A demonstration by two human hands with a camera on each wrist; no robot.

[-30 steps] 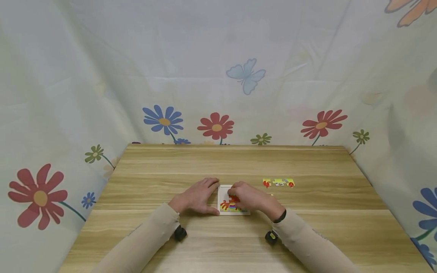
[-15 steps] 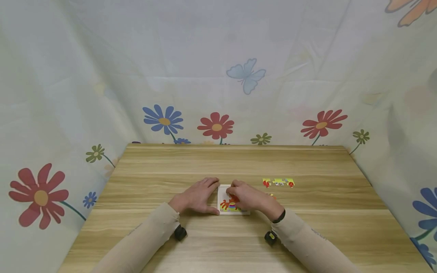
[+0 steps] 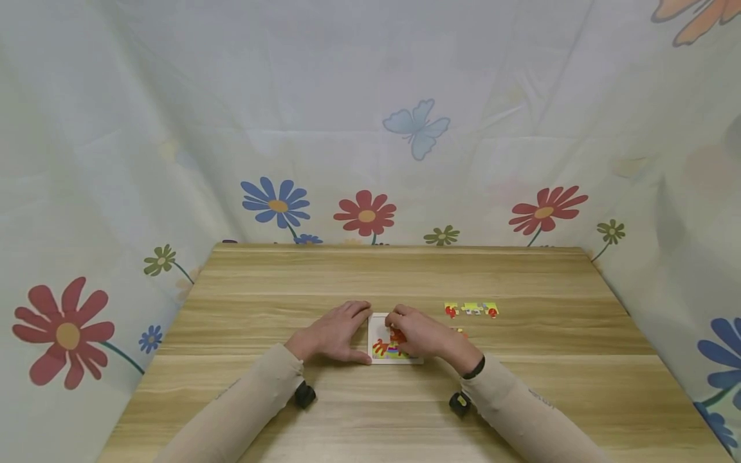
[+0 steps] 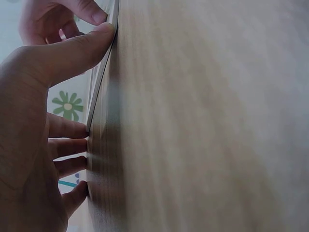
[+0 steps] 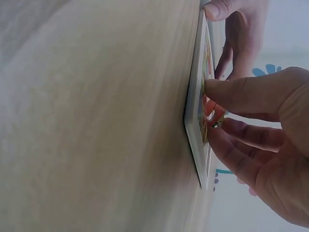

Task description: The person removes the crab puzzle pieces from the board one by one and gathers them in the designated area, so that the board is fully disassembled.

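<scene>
A small white-rimmed jigsaw puzzle frame (image 3: 399,362) lies flat on the table, with an orange animal and a rainbow stripe on the pieces in its near part. My left hand (image 3: 338,333) holds its left side, thumb at the near corner (image 4: 79,53) and index finger at the far one. Over the frame's right half, my right hand (image 3: 419,331) pinches an orange puzzle piece (image 5: 218,116) between thumb and fingers. That piece stands tilted against the frame's surface in the right wrist view; the hand hides part of the picture.
Several loose yellow and red puzzle pieces (image 3: 471,308) lie beyond the frame to the right. Another piece (image 3: 460,332) shows partly behind the right hand. The wooden table (image 3: 278,276) meets a flowered cloth (image 3: 463,193) at its back and sides.
The right hand's fingers shift slightly over the frame while pinching the puzzle piece, and a loose piece behind that hand shows more. The left hand stays in place.
</scene>
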